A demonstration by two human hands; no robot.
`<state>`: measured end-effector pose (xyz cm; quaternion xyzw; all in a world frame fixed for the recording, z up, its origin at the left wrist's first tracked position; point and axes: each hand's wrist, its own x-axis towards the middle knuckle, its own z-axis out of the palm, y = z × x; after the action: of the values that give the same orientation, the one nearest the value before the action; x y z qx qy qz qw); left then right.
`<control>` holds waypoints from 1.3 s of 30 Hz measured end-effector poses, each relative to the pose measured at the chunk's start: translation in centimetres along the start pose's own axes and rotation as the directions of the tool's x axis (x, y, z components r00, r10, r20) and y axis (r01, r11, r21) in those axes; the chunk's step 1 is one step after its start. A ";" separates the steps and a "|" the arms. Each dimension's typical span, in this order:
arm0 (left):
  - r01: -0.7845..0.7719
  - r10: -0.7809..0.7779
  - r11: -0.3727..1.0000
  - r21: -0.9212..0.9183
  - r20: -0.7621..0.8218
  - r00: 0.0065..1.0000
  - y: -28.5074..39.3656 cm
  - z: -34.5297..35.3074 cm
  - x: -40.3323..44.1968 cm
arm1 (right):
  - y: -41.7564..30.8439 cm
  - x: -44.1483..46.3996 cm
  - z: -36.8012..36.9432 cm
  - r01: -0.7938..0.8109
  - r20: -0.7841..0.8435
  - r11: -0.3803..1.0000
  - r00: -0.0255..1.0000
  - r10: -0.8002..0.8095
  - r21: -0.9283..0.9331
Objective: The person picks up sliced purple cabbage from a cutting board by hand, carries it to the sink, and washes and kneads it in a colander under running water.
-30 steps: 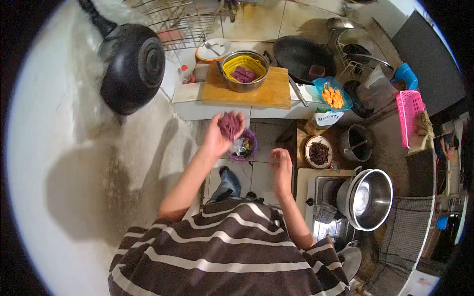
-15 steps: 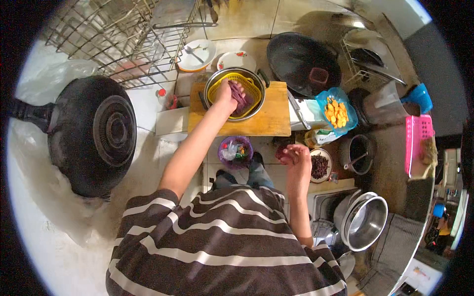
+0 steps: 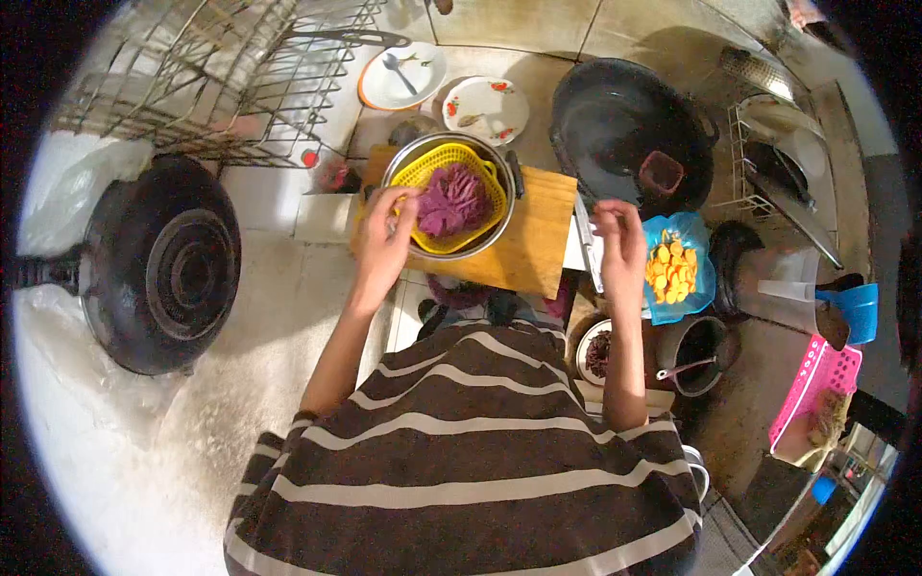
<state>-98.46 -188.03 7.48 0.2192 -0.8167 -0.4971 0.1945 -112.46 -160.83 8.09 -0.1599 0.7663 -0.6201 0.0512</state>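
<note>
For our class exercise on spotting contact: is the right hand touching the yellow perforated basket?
Apart. The head view shows a bare stretch of wooden board between the right hand and the yellow perforated basket.

Yellow basket (image 3: 420,171) was perforated plastic; pot (image 3: 451,254), smooth, shiny metal. Board (image 3: 523,252) appeared wooden, smooth, faint sheen. Blue tray (image 3: 704,276) looked like glossy plastic; wide pan (image 3: 605,130), dark, glossy metal. Flowered plate (image 3: 487,104) was smooth, glossy. Striped shirt (image 3: 461,461) was matt cloth.
</note>
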 end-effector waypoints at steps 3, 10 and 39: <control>0.060 -0.043 0.992 0.111 -0.153 0.987 -0.5 -0.4 -1.4 | -1.6 3.0 0.2 0.100 0.134 0.977 0.988 -0.075 -0.188; 0.049 0.064 0.932 0.359 -0.296 0.953 -1.7 -0.4 -2.0 | 17.5 15.0 -7.2 0.022 0.016 0.518 1.000 -0.017 -0.855; -0.385 0.483 0.793 0.472 -0.101 0.870 14.2 -0.9 5.3 | 14.4 23.5 -9.6 0.450 0.477 -0.159 0.825 -0.305 -0.879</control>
<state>-104.64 -185.80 21.13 0.1153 -0.9091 -0.2159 0.3371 -139.87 -156.47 -0.83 -0.3949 0.8821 0.1311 -0.2207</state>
